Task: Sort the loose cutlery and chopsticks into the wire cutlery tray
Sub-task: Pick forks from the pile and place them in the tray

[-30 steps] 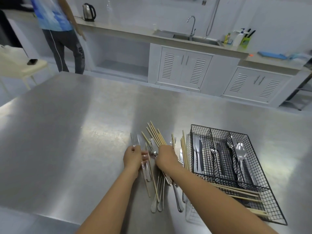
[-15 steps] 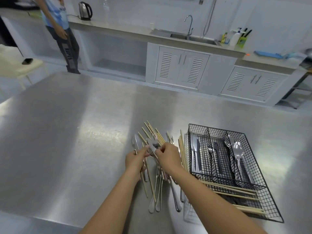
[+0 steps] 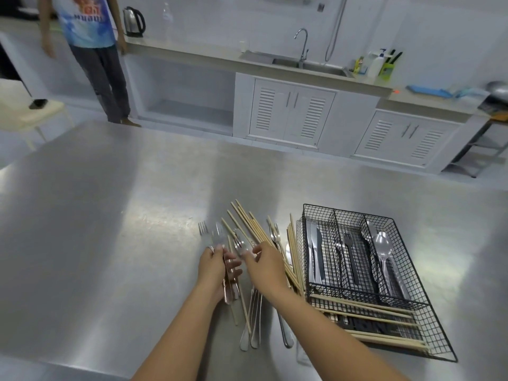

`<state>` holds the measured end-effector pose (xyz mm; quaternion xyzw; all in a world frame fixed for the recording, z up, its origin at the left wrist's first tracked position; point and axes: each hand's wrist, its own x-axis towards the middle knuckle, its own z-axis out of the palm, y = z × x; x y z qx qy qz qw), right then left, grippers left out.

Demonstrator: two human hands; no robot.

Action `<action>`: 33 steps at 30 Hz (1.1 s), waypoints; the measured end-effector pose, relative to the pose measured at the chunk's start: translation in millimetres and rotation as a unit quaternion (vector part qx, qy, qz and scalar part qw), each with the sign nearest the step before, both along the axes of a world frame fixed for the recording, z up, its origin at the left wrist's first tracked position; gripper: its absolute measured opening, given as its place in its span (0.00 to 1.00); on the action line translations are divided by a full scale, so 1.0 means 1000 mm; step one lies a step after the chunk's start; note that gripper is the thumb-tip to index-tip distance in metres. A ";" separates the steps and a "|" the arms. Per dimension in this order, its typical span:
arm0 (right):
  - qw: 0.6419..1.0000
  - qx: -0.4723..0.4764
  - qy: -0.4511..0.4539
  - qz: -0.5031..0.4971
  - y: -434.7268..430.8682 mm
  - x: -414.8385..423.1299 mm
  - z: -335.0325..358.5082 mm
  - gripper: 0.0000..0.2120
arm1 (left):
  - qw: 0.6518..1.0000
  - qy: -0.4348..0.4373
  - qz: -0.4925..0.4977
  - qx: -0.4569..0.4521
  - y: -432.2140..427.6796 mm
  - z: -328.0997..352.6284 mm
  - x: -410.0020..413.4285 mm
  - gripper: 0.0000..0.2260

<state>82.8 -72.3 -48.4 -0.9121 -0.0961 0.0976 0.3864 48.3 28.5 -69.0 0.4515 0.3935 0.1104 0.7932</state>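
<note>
Loose chopsticks (image 3: 254,229) fan out beyond my fingertips. My left hand (image 3: 213,266) curls round a cutlery bundle (image 3: 220,236), its tines pointing away past my knuckles. My right hand (image 3: 265,266) bends its fingers at a spoon (image 3: 242,245) (pinching or only touching, I cannot tell). The wire tray (image 3: 349,212) sits just right of them.

A single head-worn camera looks forward and down, close over the steel table (image 3: 110,243), kitchen counter (image 3: 275,67) beyond.

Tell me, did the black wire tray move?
No. The wire tray stays put on the table, right beside the same loose chopsticks.
</note>
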 end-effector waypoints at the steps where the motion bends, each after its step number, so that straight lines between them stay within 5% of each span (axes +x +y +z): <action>1: 1.000 -0.020 -0.013 -0.009 -0.002 0.000 -0.002 0.11 | 1.000 -0.008 0.009 -0.017 0.001 0.001 -0.001 0.11; 8: 0.969 -0.236 -0.019 0.074 -0.003 -0.002 -0.008 0.09 | 0.999 0.030 -0.041 0.007 0.009 0.007 -0.003 0.08; 17: 0.995 -0.069 -0.067 -0.004 0.006 -0.005 0.001 0.09 | 0.994 0.056 -0.082 0.055 0.003 0.012 -0.003 0.16; 23: 0.988 -0.069 -0.113 0.080 0.008 -0.020 -0.003 0.11 | 0.991 0.087 -0.049 0.090 -0.008 0.011 0.005 0.05; 26: 0.992 -0.026 -0.087 0.090 0.004 -0.019 0.004 0.10 | 0.988 0.113 -0.024 0.105 -0.003 0.010 0.005 0.09; 29: 0.999 0.015 -0.037 -0.004 -0.013 0.008 0.012 0.08 | 0.986 0.108 -0.005 0.124 0.002 0.014 0.003 0.10; 33: 0.998 -0.058 0.021 0.013 -0.028 0.051 0.007 0.12 | 0.997 0.057 0.007 0.054 0.006 0.019 0.002 0.10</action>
